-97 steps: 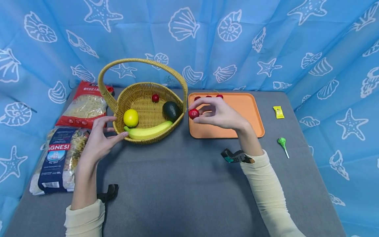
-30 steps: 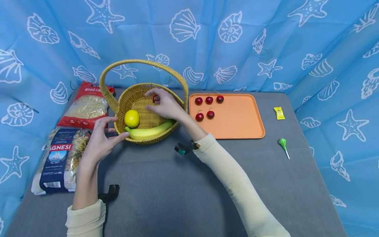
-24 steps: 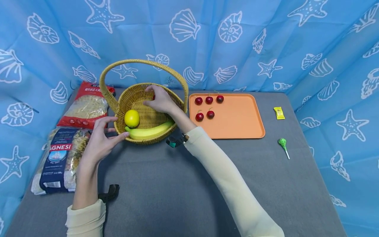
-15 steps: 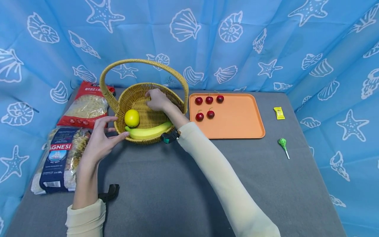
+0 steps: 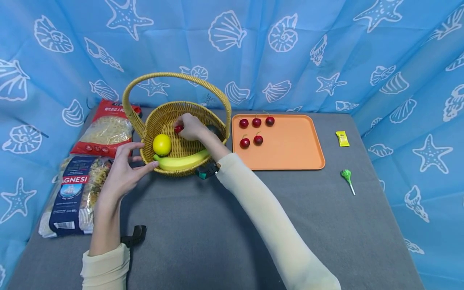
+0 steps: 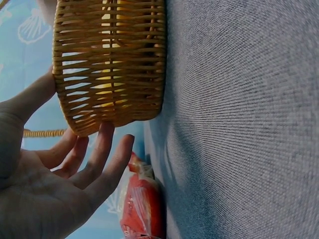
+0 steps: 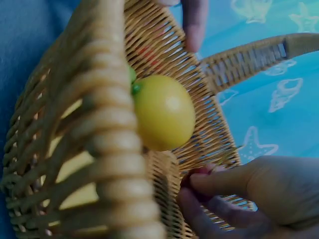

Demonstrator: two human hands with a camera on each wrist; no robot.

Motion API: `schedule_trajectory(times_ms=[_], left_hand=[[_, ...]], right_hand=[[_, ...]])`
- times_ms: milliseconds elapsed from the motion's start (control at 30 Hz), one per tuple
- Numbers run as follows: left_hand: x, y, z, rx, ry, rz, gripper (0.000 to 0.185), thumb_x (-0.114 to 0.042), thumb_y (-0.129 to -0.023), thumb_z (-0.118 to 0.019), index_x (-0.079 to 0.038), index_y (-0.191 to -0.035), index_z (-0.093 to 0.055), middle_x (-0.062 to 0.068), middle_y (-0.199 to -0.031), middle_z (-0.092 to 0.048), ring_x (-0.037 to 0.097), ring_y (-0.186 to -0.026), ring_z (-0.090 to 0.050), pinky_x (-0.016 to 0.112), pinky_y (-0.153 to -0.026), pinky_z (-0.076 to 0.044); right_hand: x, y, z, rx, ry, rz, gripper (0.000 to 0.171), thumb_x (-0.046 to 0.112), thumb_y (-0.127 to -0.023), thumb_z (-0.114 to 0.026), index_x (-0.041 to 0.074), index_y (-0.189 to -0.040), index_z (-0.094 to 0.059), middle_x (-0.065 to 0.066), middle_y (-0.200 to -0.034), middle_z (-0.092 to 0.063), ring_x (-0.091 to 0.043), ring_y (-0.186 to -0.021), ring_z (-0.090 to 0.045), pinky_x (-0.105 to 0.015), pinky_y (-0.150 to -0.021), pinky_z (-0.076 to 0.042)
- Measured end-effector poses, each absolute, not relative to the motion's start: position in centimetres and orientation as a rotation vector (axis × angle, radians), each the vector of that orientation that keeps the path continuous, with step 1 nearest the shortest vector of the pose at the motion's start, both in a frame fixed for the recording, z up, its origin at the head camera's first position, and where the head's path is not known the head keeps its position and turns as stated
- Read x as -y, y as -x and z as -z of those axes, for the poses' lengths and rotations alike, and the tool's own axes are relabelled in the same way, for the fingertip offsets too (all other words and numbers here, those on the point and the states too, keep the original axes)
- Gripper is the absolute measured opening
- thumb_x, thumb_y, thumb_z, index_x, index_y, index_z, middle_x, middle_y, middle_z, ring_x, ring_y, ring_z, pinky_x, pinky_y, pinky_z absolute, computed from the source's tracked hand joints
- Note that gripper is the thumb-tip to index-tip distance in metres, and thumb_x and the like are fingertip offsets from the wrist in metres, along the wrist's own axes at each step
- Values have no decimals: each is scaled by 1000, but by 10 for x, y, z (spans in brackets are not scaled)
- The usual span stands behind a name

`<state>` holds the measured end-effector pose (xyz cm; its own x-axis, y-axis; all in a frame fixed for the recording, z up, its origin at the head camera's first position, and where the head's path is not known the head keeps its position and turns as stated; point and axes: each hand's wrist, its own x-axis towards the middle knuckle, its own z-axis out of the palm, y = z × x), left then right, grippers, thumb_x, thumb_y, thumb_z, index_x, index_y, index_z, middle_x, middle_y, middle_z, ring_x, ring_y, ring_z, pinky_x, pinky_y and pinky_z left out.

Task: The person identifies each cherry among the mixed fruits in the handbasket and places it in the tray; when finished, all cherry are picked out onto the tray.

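The wicker basket point(image 5: 150, 121) stands at the back left of the table, its tall handle arched up. My left hand point(image 5: 121, 171) holds its left end, thumb at the front rim and fingers against the side. Inside the basket, my right hand point(image 5: 192, 128) pinches a red cherry point(image 5: 178, 128) between thumb and finger; the right wrist view shows the cherry point(image 7: 199, 181) close to the wicker wall. A round yellow fruit point(image 5: 162, 144) lies left of it, with a banana point(image 5: 181, 162) along the front. The dark avocado point(image 5: 214, 129) is mostly hidden by my right hand.
An orange tray point(image 5: 290, 145) with several cherries point(image 5: 256, 121) lies right of the basket. Farther right are a yellow wrapped candy point(image 5: 342, 138) and a green lollipop point(image 5: 346, 175). A red pasta bag point(image 5: 105, 129) and a blue-labelled pasta bag point(image 5: 70, 193) lie left.
My right hand has gone from above the tray, where it held a red cherry, into the basket; there it now pinches a cherry, lately shifting slightly left. My left hand has stayed at the basket.
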<state>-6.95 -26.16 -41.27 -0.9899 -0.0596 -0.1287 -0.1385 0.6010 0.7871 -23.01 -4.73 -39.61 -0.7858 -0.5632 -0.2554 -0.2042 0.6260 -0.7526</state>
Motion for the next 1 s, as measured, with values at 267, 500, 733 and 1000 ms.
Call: schedule_trajectory(times_ms=[267,500,733,1000], left_hand=[[261,70,413,-2718,181,-1357,81,-39,-98,-82,-10,-162,-42,26,-166,-30,47,-135,-55,12,-79,-49],[260,70,412,-2731,179,-1358,79,-38,-98,-82,-9,-161,-43,26,-165,-31,46,-134,-56,10,-78,-48],[260,70,411,-2737,178,-1366,79,-36,-98,-83,-8,-161,-44,26,-164,-32,46,-134,-56,8,-76,-48],[260,70,412,-2746,153,-1354,79,-36,-98,-82,-6,-160,-44,26,-163,-32,46,-133,-56,6,-77,-46]], right_hand=[[18,209,383,-2306,795,1291,34,5,-103,-70,5,-137,-70,-14,-134,-71,-25,-116,-70,-31,-96,-60],[-38,172,361,-2179,930,1439,33,6,-103,-71,2,-136,-69,-16,-135,-71,-25,-90,-75,-24,-78,-59],[-106,145,350,-2243,849,1569,32,7,-101,-75,4,-133,-71,-12,-131,-70,-29,-103,-75,-29,-91,-63],[-178,148,364,-2477,695,1596,37,2,-97,-79,2,-134,-73,-15,-138,-67,-32,-121,-73,-28,-101,-63]])
